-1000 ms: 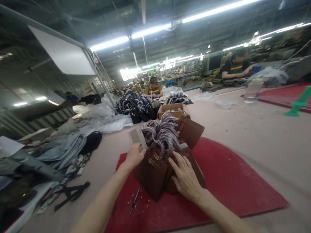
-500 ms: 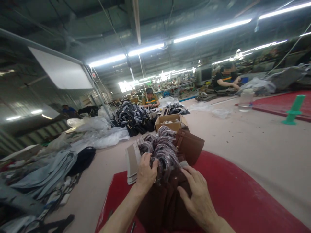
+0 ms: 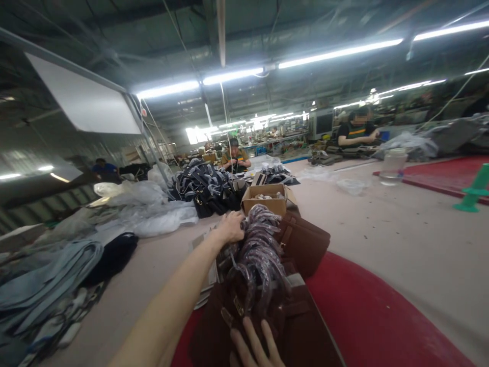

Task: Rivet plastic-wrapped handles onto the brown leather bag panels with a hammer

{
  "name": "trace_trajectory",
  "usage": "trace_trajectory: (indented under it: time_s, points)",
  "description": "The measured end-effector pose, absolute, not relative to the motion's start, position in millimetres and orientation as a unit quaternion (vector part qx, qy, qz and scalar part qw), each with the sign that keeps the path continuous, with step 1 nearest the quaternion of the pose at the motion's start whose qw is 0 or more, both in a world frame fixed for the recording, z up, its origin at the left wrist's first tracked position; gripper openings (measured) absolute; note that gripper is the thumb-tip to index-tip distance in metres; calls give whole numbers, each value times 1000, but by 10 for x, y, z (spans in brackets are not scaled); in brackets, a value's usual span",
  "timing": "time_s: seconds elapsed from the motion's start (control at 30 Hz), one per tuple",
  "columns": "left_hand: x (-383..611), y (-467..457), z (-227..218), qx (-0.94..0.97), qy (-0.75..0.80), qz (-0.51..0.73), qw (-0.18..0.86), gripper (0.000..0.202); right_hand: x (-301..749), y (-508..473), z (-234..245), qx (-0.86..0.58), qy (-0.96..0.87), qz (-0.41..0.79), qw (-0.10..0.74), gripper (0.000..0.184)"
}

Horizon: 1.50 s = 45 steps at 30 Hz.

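A row of brown handbags [image 3: 305, 239] stands on a red mat [image 3: 367, 316], their handles [image 3: 260, 250] wrapped in clear plastic. My left hand [image 3: 231, 227] reaches far forward and rests on the wrapped handles near the far end of the row, fingers curled against them. Only the fingers of my right hand [image 3: 255, 346] show at the bottom edge, spread flat on the nearest brown bag [image 3: 290, 326]. Grey card pieces [image 3: 208, 275] lie to the left of the bags.
An open cardboard box [image 3: 267, 199] stands behind the bags, with a pile of black bags [image 3: 206, 186] beyond it. Clear plastic sheets [image 3: 153, 214] and grey-blue fabric [image 3: 42, 285] cover the left. A plastic jar [image 3: 391, 165] and a green stand [image 3: 473, 191] are at right. Other people sit working farther back.
My left hand has moved forward along the handles to the far end of the row. My right hand has dropped toward the bottom edge. The view has moved closer to the bags.
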<state>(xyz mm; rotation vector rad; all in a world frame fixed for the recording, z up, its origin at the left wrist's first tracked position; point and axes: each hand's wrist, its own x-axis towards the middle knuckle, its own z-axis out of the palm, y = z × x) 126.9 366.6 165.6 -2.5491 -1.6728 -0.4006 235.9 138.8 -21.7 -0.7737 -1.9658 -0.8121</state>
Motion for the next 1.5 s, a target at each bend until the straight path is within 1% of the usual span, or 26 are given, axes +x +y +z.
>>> trace_trajectory:
  time_s: [0.03, 0.1, 0.17, 0.23, 0.3, 0.4, 0.47, 0.6, 0.7, 0.83, 0.93, 0.97, 1.07, 1.2, 1.27, 1.37, 1.43, 1.5]
  points:
    - [1284, 3732, 1631, -829, -546, -115, 22, 41, 2346, 1428, -225, -309, -788, -321, 425, 5]
    - [1278, 3852, 1578, -823, -561, -92, 2, 36, 2396, 1476, -166, -318, -802, -305, 402, 11]
    - [1221, 3953, 1525, -811, -579, -81, -13, 33, 2510, 1489, -40, -332, -838, -261, 345, 26]
    - [1119, 4027, 1473, -797, -599, -77, -25, 33, 2643, 1492, 109, -346, -881, -176, 269, 43]
    - [989, 4060, 1423, -781, -619, -78, -35, 38, 2757, 1512, 241, -360, -905, -83, 212, 52]
    - [774, 4026, 1362, -756, -647, -89, -45, 49, 2869, 1613, 372, -366, -912, -18, 183, 51]
    - [633, 3970, 1338, -740, -664, -98, -51, 47, 2915, 1735, 414, -365, -913, -14, 185, 45]
    - [383, 3847, 1335, -724, -675, -120, -73, 35, 3011, 2075, 414, -371, -907, -39, 196, 37]
    - [286, 3736, 1366, -729, -665, -140, -84, 29, 3106, 2344, 378, -393, -897, -65, 192, 39]
    - [431, 3467, 1399, -735, -654, -170, -57, 33, 3196, 2545, 344, -422, -882, -93, 187, 46]
    - [719, 3131, 1364, -742, -642, -191, 8, 30, 3222, 2511, 317, -432, -876, -98, 190, 47]
    - [823, 3002, 1338, -750, -631, -193, 51, 27, 3231, 2471, 301, -433, -874, -97, 198, 47]
    - [1097, 2614, 1234, -771, -591, -188, 145, 17, 3278, 2312, 230, -431, -867, -89, 235, 44]
    - [1366, 2215, 1070, -774, -565, -185, 216, 7, 3395, 2123, 183, -418, -857, -79, 292, 41]
    - [1471, 2077, 991, -773, -557, -173, 250, 9, 3466, 2082, 239, -404, -860, -78, 300, 38]
    - [1588, 1929, 879, -774, -542, -143, 292, 17, 3537, 2106, 439, -391, -863, -67, 312, 30]
    - [1639, 1862, 808, -774, -535, -128, 312, 23, 3517, 2165, 631, -412, -840, -43, 351, 25]
    - [1683, 1824, 733, -770, -534, -126, 325, 26, 3407, 2245, 849, -447, -810, 9, 380, 21]
